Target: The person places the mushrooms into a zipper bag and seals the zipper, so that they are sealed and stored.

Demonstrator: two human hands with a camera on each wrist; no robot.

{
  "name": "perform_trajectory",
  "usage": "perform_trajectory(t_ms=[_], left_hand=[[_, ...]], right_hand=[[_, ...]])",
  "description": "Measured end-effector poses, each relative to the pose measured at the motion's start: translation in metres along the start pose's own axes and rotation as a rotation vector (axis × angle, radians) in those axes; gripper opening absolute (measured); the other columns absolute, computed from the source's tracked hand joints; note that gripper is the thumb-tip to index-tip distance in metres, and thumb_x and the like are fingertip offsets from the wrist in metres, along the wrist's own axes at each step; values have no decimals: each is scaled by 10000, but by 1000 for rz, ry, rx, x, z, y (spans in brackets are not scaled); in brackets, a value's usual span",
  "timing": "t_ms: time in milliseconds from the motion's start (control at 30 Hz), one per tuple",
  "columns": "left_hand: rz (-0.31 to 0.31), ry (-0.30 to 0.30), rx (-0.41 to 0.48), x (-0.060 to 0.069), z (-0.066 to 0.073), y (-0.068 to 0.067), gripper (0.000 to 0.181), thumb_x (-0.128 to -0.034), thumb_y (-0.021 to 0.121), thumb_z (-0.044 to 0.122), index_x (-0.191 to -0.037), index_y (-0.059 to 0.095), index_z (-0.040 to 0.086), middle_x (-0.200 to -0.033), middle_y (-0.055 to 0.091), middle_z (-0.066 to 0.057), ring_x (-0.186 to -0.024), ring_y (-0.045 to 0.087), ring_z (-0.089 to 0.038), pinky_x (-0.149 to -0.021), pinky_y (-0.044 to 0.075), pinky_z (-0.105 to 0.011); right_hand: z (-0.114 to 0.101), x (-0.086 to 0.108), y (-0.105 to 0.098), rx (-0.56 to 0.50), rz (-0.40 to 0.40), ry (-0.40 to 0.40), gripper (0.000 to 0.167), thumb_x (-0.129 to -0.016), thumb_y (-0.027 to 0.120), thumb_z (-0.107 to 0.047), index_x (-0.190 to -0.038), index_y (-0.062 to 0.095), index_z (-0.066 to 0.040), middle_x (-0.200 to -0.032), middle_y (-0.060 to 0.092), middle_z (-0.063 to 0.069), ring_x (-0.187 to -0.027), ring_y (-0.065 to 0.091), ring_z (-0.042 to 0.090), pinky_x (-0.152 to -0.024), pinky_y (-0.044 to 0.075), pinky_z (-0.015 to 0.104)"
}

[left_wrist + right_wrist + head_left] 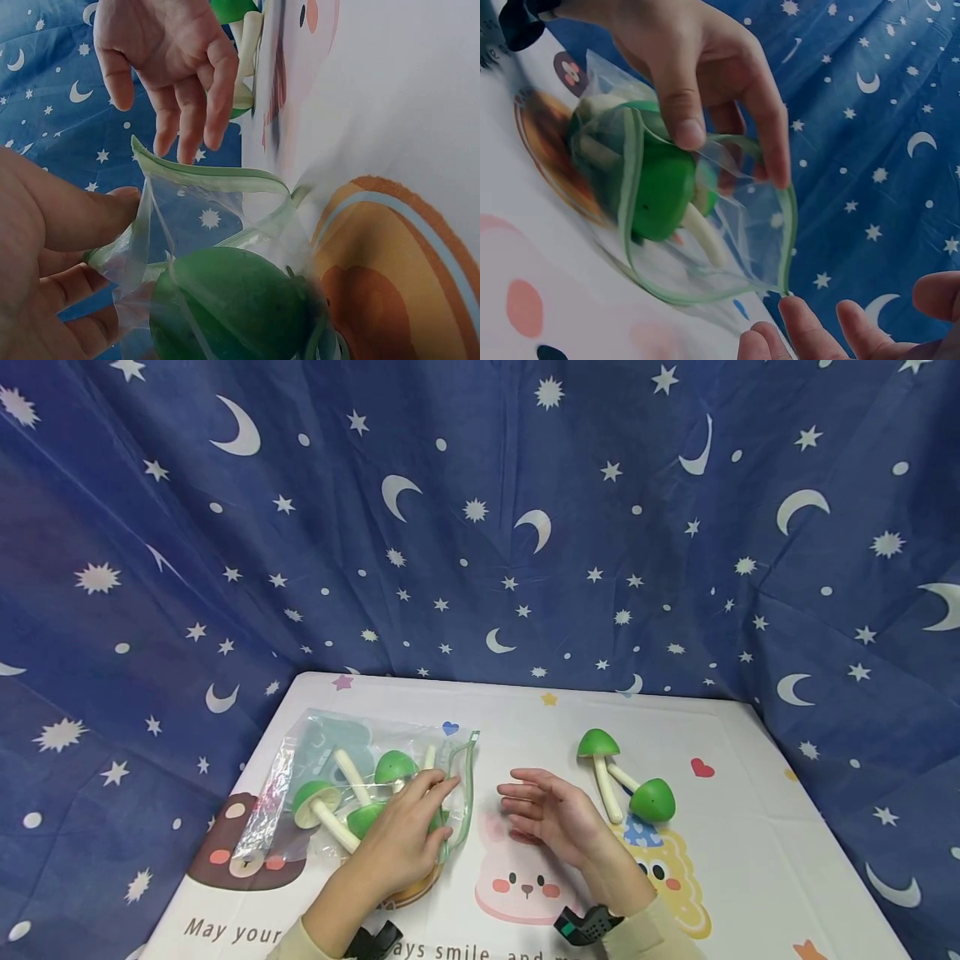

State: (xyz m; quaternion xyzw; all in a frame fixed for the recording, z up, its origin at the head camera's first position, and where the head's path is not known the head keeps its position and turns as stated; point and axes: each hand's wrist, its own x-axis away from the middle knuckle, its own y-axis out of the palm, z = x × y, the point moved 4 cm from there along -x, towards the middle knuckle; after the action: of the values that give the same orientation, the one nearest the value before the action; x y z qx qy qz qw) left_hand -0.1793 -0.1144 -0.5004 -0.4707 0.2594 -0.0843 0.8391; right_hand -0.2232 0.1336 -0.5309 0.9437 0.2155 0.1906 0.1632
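A clear zip bag [258, 814] with a green zip edge [634, 180] lies on the left of the table, its mouth gaping toward the right. Several toy mushrooms [396, 766] with green caps and pale stems are inside it. My left hand [401, 835] grips the upper side of the bag near the mouth, the thumb and fingers at the green rim in both wrist views. Apart from the bag, my right hand [558, 818] hovers to the right of the mouth, palm turned toward it, fingers loosely bent and holding nothing.
Two more green-capped mushrooms, one upright-lying [597, 743] and one slanted [652, 800], lie beyond my right hand, their stems close together. The white table cover [750, 860] bears printed cartoon animals and lettering. A blue curtain [480, 560] with moons and stars hangs around the table.
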Motion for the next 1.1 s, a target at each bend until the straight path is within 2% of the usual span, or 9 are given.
perform_trajectory(t_ms=[167,333,567,900,1100], left_hand=[[0,-3,-5,1,0,0,699,-877,880,126,-1517,599,132,-1457,598,-70,-1354,621,-278,-1140,544,-514],[-5,-11,-9,1,0,1,701,-879,879,127,-1520,596,135,-1462,594,-51,-1366,615,-274,-1149,540,-511],[-15,-21,14,0,-1,1,696,-884,873,117,-1521,593,121,-1470,597,-87,-1368,612,-286,-1144,539,-534],[-7,-15,13,0,-1,1,695,-881,875,113,-1517,596,119,-1459,598,-81,-1354,620,-285,-1127,549,-535],[-9,-16,-1,0,-1,1,697,-881,878,120,-1519,596,126,-1456,592,-49,-1361,616,-272,-1133,548,-518]], right_hand=[[-6,4,-9,20,8,-31,415,-1159,358,-312,-1474,533,-106,-1354,730,70,-1324,658,281,-1100,579,415],[-15,7,-16,34,24,-69,391,-1153,362,-263,-1459,536,-91,-1343,731,71,-1287,673,272,-1127,565,457],[-32,13,-28,29,53,-105,361,-1142,387,-194,-1453,511,-60,-1318,745,63,-1247,713,237,-1168,541,469],[-52,23,-47,128,182,-135,273,-1113,513,-127,-1373,588,-92,-1291,768,43,-1169,751,182,-1058,615,395],[-63,27,-57,198,222,-156,369,-1066,611,-101,-1422,533,-49,-1266,743,7,-1125,744,138,-1009,632,337]])
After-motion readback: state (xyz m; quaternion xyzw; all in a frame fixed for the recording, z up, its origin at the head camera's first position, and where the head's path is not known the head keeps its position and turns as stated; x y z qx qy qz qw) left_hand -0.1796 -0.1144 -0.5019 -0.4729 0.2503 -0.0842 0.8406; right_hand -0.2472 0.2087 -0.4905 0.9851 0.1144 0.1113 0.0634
